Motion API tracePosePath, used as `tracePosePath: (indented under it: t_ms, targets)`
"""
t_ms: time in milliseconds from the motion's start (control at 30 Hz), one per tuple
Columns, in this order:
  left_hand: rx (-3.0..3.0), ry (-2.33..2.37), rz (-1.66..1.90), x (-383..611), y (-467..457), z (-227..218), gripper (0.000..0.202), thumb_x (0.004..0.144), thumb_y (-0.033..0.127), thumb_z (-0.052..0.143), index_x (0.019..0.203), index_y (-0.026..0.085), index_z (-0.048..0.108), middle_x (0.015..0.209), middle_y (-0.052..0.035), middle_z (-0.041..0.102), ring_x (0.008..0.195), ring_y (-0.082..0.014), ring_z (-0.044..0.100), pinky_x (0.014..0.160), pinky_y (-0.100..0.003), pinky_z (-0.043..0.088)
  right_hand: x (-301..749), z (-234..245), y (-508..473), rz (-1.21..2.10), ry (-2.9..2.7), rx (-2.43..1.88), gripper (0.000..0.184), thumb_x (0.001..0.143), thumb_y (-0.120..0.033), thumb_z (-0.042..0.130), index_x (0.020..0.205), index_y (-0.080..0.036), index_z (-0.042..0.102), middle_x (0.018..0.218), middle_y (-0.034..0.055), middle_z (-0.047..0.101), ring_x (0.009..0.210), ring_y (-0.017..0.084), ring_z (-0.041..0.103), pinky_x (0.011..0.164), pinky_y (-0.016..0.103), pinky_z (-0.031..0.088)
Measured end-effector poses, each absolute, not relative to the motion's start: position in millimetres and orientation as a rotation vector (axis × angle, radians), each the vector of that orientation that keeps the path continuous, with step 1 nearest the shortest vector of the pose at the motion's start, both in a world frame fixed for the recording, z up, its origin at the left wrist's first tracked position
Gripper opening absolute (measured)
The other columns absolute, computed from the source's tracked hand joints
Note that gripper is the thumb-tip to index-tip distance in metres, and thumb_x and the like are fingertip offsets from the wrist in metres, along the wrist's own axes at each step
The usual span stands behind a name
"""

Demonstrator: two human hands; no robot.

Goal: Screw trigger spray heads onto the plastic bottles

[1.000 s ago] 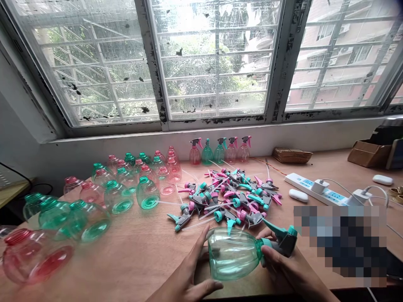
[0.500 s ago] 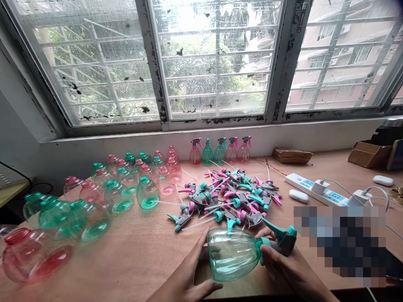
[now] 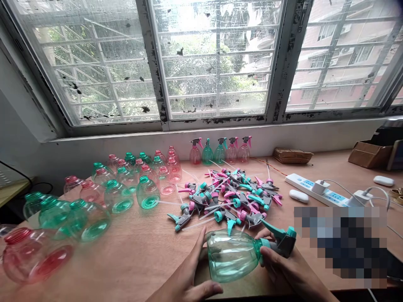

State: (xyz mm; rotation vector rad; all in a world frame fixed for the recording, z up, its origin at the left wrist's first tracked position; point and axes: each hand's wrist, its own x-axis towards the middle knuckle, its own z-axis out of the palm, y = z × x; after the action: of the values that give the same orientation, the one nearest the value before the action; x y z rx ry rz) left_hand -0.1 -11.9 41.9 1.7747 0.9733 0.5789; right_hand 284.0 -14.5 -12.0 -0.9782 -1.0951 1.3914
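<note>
A clear green spray bottle (image 3: 231, 255) lies on its side near the front edge of the wooden table (image 3: 141, 256). My left hand (image 3: 189, 274) cups its base, with fingers curled around the bottom. A teal and grey trigger spray head (image 3: 281, 241) sits on the bottle's neck, and my right hand (image 3: 283, 268) is wrapped around the neck and that head. Just behind the bottle lies a pile of loose pink and teal trigger heads (image 3: 229, 197) with thin dip tubes.
Several headless green and pink bottles (image 3: 119, 188) lie at the left. Several finished spray bottles (image 3: 220, 150) stand in a row under the window. A white power strip (image 3: 317, 188) with cables, a brown block (image 3: 292, 155) and a cardboard box (image 3: 368, 153) are at the right.
The bottle has barely shifted in my hands; its head end sits a touch lower. Nothing else on the table has moved.
</note>
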Motion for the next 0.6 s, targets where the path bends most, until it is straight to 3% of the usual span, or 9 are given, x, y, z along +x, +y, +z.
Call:
tracePosePath:
  t_ms: [100,300,433,600]
  targets:
    - [1.814,0.991,0.579,-0.3,-10.7,40.1,0.094,0.082,0.023,0.077,0.159,0.033,0.023,0.169,0.0012,0.02,0.156,-0.0314,0.014,0.128,-0.047,0.01,284.0,-12.3,-13.9,1.392,-1.084,-0.967,0.042,0.08,-0.054,0.079,0.099,-0.02,0.062,0.061,-0.0014,0.067,0.045,0.013,0.052,0.046,0.024,0.038]
    - [1.851,0.862,0.67,0.2,-9.9,27.9,0.092,0.092,0.018,0.065,0.159,0.043,0.006,0.171,0.0043,0.012,0.155,-0.026,0.019,0.127,-0.043,0.02,284.2,-10.4,-14.2,1.388,-1.091,-0.964,0.042,0.081,-0.053,0.079,0.1,-0.02,0.061,0.06,-0.0022,0.067,0.043,0.011,0.052,0.045,0.022,0.039]
    - [1.801,0.866,0.649,1.7,-11.2,34.4,0.103,0.086,0.011,0.07,0.16,0.039,0.003,0.171,0.0022,0.014,0.156,-0.027,0.017,0.127,-0.044,0.019,284.0,-11.4,-14.3,1.377,-1.086,-0.965,0.042,0.081,-0.053,0.079,0.099,-0.019,0.062,0.061,-0.0013,0.066,0.046,0.012,0.052,0.046,0.023,0.038]
    - [1.813,0.927,0.545,1.6,-7.9,44.0,0.093,0.083,0.016,0.075,0.158,0.034,0.023,0.169,0.0011,0.02,0.156,-0.029,0.013,0.128,-0.046,0.011,282.6,-13.4,-13.8,1.378,-1.06,-0.939,0.039,0.08,-0.051,0.08,0.098,-0.021,0.063,0.061,-0.0018,0.066,0.047,0.013,0.05,0.046,0.024,0.037]
